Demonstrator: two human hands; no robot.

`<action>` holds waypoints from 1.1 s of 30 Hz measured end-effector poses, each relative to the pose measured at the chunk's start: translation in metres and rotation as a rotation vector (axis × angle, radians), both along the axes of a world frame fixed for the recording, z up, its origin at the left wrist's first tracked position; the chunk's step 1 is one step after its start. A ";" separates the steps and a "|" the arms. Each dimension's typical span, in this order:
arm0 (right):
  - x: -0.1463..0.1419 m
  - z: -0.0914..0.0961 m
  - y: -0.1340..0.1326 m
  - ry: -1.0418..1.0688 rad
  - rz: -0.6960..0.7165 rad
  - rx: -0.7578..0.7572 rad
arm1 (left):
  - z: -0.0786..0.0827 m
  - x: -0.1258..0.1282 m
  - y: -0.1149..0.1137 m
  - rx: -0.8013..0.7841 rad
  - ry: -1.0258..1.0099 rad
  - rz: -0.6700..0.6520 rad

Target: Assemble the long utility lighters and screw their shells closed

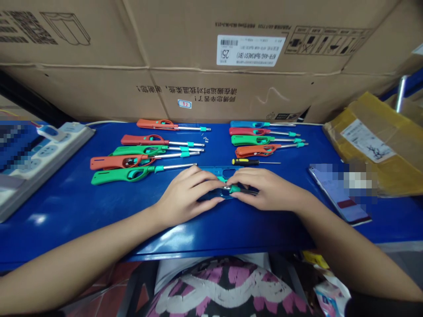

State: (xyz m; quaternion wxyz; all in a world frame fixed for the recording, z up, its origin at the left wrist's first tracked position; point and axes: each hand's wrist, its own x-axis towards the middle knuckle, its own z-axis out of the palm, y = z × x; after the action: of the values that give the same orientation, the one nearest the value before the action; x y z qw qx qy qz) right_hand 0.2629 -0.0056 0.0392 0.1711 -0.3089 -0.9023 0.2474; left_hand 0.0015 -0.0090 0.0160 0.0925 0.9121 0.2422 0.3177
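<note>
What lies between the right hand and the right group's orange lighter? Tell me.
In the head view, a yellow-and-black screwdriver lies between the right hand and that orange lighter, its shaft pointing right.

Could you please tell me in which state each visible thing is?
Left hand: curled over blue casing.
Right hand: likewise.
Blue casing: partly covered.
Screwdriver: lying, unheld.
Lighters at left: lying, unheld.
Lighters at right: lying, unheld.
Phone: lying, screen seemingly lit.
Power strip: plug inserted.
Yellow package: lying.
Cardboard: standing, print upside down.

The upside-down cardboard box (185, 39) bears "谢谢您!" and a white label (253, 49) reading "KFR-46G/BpR3AES1 (B1)" and "25".
</note>
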 end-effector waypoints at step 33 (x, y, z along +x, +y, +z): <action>0.024 0.020 0.010 -0.168 -0.067 -0.271 | 0.007 -0.008 0.006 0.018 -0.052 0.076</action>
State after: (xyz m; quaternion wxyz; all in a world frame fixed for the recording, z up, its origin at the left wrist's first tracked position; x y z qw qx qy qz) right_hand 0.2870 0.0049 0.0588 0.0599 -0.3788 -0.8610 0.3342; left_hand -0.0067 -0.0035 0.0229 0.0785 0.8945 0.2711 0.3468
